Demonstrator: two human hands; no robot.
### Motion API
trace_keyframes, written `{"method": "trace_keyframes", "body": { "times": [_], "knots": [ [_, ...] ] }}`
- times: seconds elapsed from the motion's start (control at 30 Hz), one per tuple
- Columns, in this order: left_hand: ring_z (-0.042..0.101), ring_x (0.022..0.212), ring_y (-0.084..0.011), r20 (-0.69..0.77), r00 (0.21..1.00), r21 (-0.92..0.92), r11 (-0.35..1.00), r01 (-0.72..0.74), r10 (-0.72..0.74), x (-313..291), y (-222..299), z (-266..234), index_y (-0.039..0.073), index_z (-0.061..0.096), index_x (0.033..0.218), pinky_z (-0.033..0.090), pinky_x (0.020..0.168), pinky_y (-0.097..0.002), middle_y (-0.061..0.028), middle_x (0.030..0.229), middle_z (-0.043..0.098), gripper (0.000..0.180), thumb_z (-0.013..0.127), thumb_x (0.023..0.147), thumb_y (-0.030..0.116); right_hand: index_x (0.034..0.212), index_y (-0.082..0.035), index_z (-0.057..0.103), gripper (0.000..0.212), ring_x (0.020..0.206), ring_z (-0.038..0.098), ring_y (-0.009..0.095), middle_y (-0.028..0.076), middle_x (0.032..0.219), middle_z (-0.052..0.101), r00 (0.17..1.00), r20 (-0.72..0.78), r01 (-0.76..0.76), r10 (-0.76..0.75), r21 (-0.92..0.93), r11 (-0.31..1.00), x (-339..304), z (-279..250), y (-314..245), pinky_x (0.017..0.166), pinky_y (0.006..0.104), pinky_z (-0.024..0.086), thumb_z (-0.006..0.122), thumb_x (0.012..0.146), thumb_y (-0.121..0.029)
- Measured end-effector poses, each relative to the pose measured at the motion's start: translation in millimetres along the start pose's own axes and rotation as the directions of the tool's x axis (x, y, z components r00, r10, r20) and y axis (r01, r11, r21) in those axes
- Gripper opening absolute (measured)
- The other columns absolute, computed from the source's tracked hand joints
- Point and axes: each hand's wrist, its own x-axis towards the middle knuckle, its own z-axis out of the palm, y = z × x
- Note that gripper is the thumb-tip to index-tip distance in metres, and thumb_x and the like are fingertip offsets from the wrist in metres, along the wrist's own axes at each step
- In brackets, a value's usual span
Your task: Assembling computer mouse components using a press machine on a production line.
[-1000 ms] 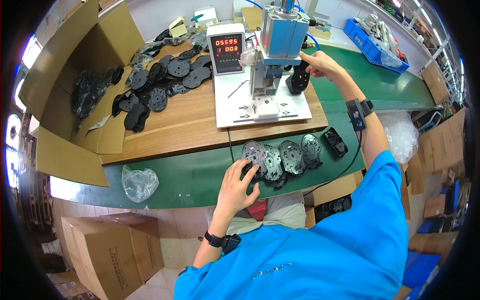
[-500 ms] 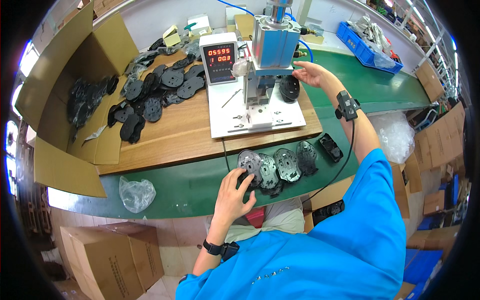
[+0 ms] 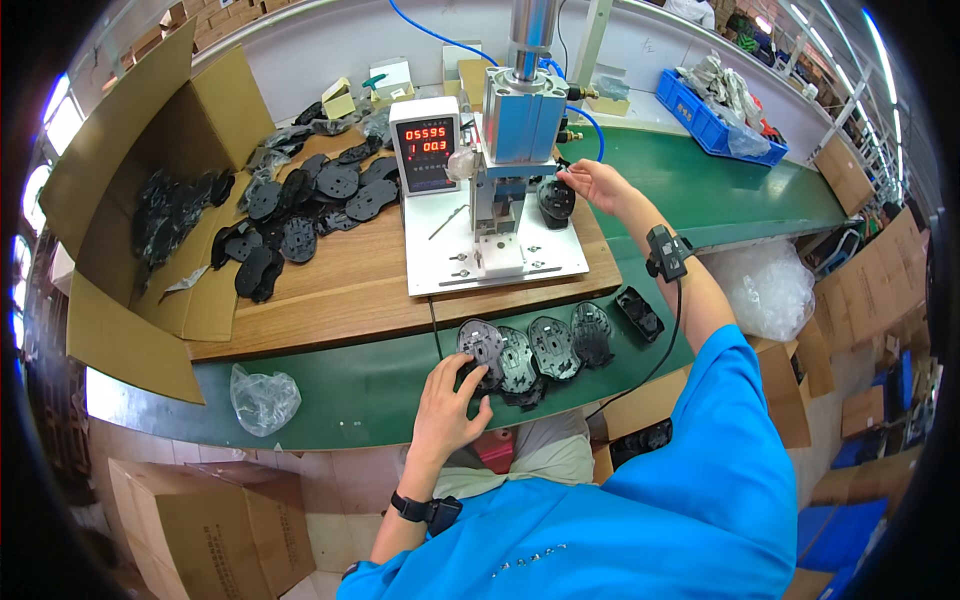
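Several dark mouse shells lie in a row along the green bench edge. My left hand (image 3: 447,408) rests at the leftmost mouse shell (image 3: 480,342), its spread fingertips touching the near rim. Beside it are a grey shell (image 3: 517,362), another grey shell (image 3: 553,348) and a darker one (image 3: 592,335). My right hand (image 3: 594,186) reaches to the right side of the bench press (image 3: 522,120). Its thumb and fingers close on the upper edge of a black mouse shell (image 3: 556,204) beside the press; the fingertips partly hide the grip.
A digital counter box (image 3: 427,145) stands left of the press. Farther left, black shells (image 3: 298,240) pile up before an open carton (image 3: 110,330). A clear plastic bag (image 3: 265,400) and a small black tray-like part (image 3: 640,314) lie on the bench. A blue crate (image 3: 715,120) is at back right.
My right hand has gone from open fingers by the press to closing on the black shell's upper edge. My left hand stays at the leftmost shell. The whole view has shifted slightly.
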Motion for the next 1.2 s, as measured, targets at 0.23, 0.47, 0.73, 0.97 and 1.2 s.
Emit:
{"method": "trace_keyframes", "body": {
  "times": [0.23,0.47,0.73,0.97,1.2],
  "knots": [
    [0.055,0.128,-0.0397,-0.008,0.999,-0.031,0.999,-0.036,0.035,8,3,2,0.008,0.068,0.124,0.047,0.108,-0.0503,-0.0174,0.133,0.058,0.048,0.075,0.077,0.013,0.131,-0.002,0.057,0.039,0.07,0.06,0.01,0.003,0.093,0.064,0.957,-0.055,0.21,-0.284,-0.543,0.813,-17,-1,2,0.063,0.0249,0.052,0.069,0.097,-0.017],
    [0.055,0.126,-0.0406,-0.025,1.0,0.012,1.0,-0.015,0.015,-2,3,-4,0.008,0.067,0.123,0.047,0.107,-0.0498,-0.0173,0.13,0.058,0.048,0.075,0.076,0.013,0.163,-0.009,0.02,0.117,0.136,0.043,0.056,0.035,0.152,0.033,0.83,0.128,0.227,-0.543,-0.967,0.119,-50,38,78,0.116,0.059,0.038,0.086,0.076,-0.05],
    [0.055,0.125,-0.0391,-0.025,0.999,-0.006,0.999,-0.046,0.046,1,5,1,0.008,0.067,0.126,0.047,0.106,-0.0492,-0.0164,0.131,0.057,0.051,0.076,0.075,0.014,0.162,0.005,0.005,0.122,0.14,0.042,0.054,0.041,0.147,0.041,0.843,0.15,0.263,-0.517,-0.953,0.152,-76,47,60,0.121,0.0516,0.035,0.085,0.074,-0.023],
    [0.056,0.125,-0.0384,-0.03,0.999,-0.009,0.999,-0.031,0.031,3,6,1,0.008,0.067,0.126,0.048,0.106,-0.0489,-0.0162,0.131,0.058,0.052,0.076,0.075,0.015,0.164,0.001,0.005,0.123,0.132,0.047,0.053,0.037,0.137,0.046,0.78,0.167,0.339,-0.603,-0.922,0.184,-62,37,71,0.116,0.0517,0.04,0.085,0.073,-0.021],
    [0.056,0.125,-0.0384,-0.044,0.998,-0.005,0.999,-0.043,0.043,2,5,1,0.008,0.068,0.126,0.048,0.106,-0.0484,-0.0163,0.131,0.058,0.052,0.077,0.075,0.015,0.165,-0.006,0.014,0.124,0.13,0.05,0.05,0.033,0.139,0.043,0.75,0.133,0.316,-0.648,-0.933,0.174,-51,35,79,0.111,0.051,0.044,0.092,0.07,-0.025]
  ]
}}
